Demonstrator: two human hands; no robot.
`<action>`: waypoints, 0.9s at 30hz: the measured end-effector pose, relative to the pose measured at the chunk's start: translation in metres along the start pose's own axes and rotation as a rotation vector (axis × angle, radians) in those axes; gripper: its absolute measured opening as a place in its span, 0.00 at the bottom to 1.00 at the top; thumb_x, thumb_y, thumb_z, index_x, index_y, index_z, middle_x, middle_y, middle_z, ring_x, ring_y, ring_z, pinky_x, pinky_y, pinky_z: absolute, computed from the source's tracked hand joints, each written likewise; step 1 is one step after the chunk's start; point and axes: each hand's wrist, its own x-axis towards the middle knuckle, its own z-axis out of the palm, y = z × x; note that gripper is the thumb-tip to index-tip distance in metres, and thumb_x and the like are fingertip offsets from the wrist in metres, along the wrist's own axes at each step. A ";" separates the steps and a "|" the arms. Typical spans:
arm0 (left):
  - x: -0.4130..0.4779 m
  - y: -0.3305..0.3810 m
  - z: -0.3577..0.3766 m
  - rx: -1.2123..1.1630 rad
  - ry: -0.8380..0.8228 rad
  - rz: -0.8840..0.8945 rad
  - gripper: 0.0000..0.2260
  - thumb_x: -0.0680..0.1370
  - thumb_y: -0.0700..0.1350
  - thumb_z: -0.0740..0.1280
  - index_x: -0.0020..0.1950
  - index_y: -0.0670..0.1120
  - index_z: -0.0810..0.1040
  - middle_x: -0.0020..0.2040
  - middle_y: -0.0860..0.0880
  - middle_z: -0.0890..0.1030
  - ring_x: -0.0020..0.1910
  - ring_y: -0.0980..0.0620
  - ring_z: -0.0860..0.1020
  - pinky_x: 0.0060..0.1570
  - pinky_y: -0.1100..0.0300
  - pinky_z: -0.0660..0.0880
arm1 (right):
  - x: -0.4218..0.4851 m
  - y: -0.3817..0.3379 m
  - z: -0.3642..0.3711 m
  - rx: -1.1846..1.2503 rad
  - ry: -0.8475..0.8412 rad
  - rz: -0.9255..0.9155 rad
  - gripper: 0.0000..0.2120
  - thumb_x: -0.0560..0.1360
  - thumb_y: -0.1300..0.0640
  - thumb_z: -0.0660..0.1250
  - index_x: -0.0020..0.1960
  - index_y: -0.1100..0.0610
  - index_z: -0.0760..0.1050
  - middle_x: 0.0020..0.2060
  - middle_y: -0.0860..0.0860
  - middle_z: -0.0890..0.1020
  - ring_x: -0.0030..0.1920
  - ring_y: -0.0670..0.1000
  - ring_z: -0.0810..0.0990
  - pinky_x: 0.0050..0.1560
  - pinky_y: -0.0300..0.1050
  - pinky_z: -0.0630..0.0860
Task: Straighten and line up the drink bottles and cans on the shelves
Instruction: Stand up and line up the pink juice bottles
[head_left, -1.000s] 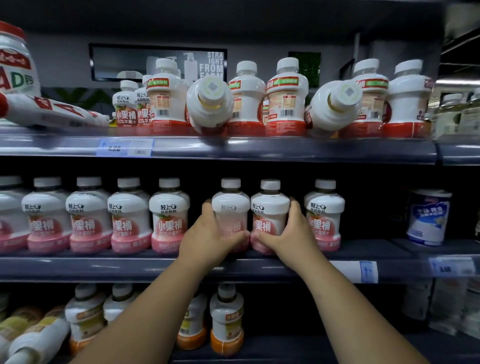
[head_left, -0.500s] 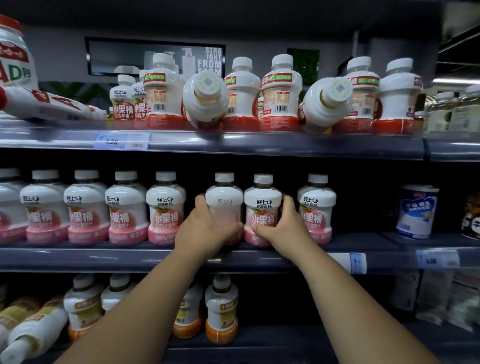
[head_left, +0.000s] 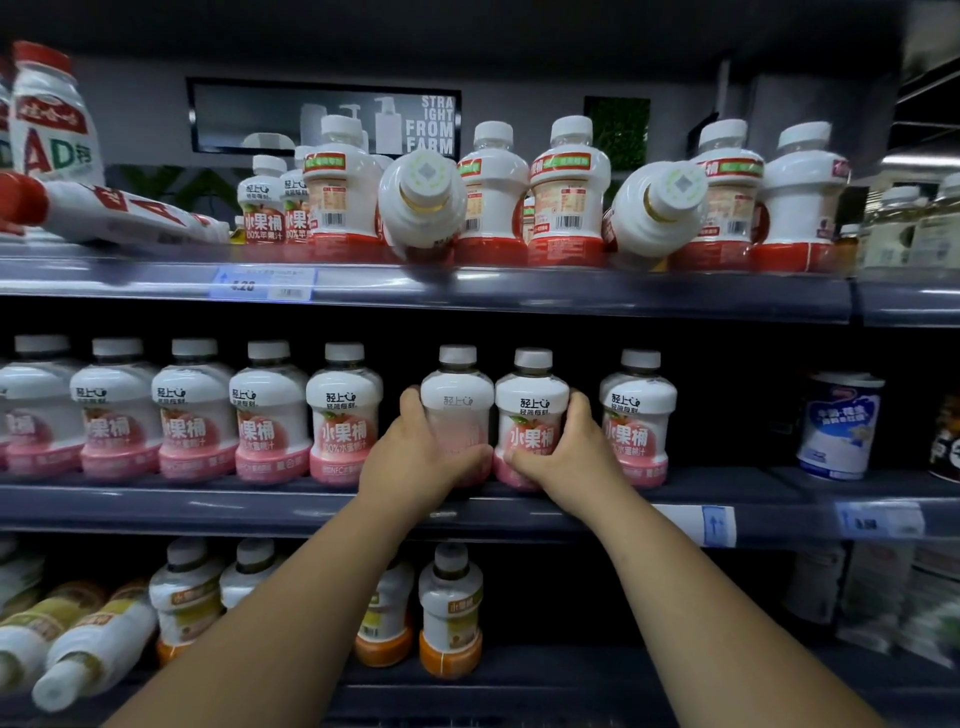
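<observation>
While the long dark-grey metal middle shelf carries a row of squat, waisted white plastic bottles with glossy pink bases, two more of the same kind stand touching each other, set apart from their neighbours on both sides. On the upper metal shelf, two red-based white bottles lie tipped, round caps toward the camera. The left hand wraps the lower body of the left pink-based bottle, whose print looks faint. The right hand curls round the right pink-based bottle. Since a second ago both hands have kept their grips, and the right bottle's label has turned more squarely forward.
</observation>
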 end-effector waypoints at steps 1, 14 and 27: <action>-0.001 0.001 -0.001 -0.007 -0.005 0.003 0.39 0.64 0.68 0.74 0.64 0.51 0.61 0.56 0.48 0.79 0.54 0.44 0.80 0.48 0.49 0.77 | 0.000 0.000 -0.001 0.004 -0.001 0.003 0.40 0.64 0.43 0.78 0.69 0.48 0.60 0.61 0.49 0.77 0.59 0.52 0.77 0.53 0.45 0.72; -0.034 -0.026 -0.038 0.006 0.021 0.115 0.32 0.74 0.56 0.71 0.74 0.51 0.63 0.66 0.50 0.74 0.63 0.51 0.74 0.58 0.54 0.75 | -0.006 -0.017 0.006 -0.080 -0.035 -0.011 0.39 0.66 0.43 0.77 0.68 0.50 0.61 0.57 0.49 0.79 0.51 0.51 0.78 0.49 0.46 0.73; -0.039 -0.038 -0.059 0.065 -0.026 0.304 0.24 0.77 0.54 0.67 0.72 0.53 0.69 0.66 0.53 0.73 0.60 0.53 0.74 0.54 0.57 0.75 | -0.030 -0.041 0.023 -0.095 -0.041 0.022 0.45 0.64 0.42 0.76 0.74 0.47 0.58 0.65 0.50 0.78 0.59 0.52 0.78 0.56 0.47 0.75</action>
